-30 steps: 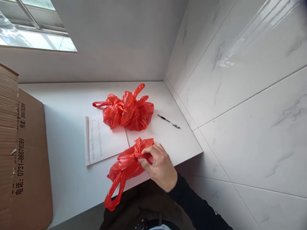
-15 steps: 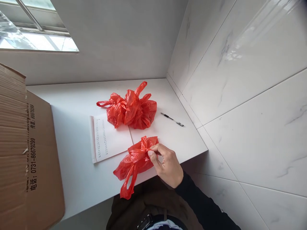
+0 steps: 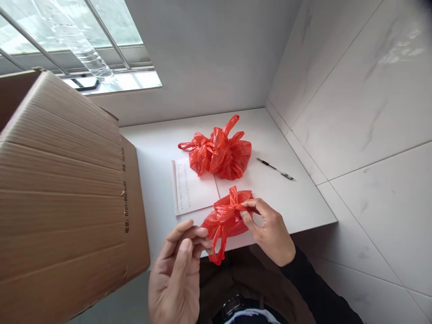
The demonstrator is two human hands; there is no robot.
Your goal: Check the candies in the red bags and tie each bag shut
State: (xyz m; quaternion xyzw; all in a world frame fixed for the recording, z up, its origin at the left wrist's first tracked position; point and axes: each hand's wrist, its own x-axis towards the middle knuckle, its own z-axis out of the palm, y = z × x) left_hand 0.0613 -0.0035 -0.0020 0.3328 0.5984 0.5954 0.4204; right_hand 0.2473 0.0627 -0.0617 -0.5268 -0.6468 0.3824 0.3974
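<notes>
A tied red plastic bag (image 3: 224, 218) rests at the front edge of the white table. My right hand (image 3: 268, 227) pinches it by the knot at its top right. One loop handle of this bag droops over the table edge. My left hand (image 3: 180, 270) is raised in front of the bag's left side, palm up, fingers partly curled and apart, with nothing in it. Whether its fingertips touch the bag I cannot tell. Farther back, more bunched red plastic bags (image 3: 221, 155) lie with knotted handles sticking up, partly covering a printed sheet or booklet (image 3: 199, 193).
A black-and-clear pen (image 3: 275, 168) lies on the table (image 3: 297, 202) toward the right wall. On the left stands a large open cardboard box (image 3: 67, 193). A clear plastic bottle (image 3: 84, 51) leans at the barred window. Tiled wall (image 3: 371, 112) bounds the right side.
My left hand has come into view from below, beside the red bag. My right hand keeps its pinch on the knot. The view has turned left, showing more of the box and window.
</notes>
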